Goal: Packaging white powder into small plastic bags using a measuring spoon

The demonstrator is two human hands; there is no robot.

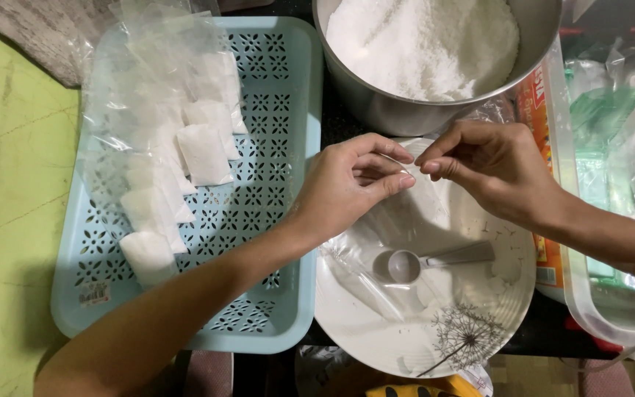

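My left hand [347, 187] and my right hand [490, 165] meet above a white plate [376, 331], both pinching the top of a small clear plastic bag [424, 195] between thumb and fingers. On the plate lies a metal measuring spoon [435, 261], bowl to the left, with traces of white powder. Just behind my hands stands a steel bowl [398, 110] heaped with white powder [424, 40].
A pale blue perforated tray [273, 220] on the left holds several small filled bags of white powder [203, 151] in clear plastic. A clear plastic container [597, 294] with packaging stands at the right. Green surface lies at far left.
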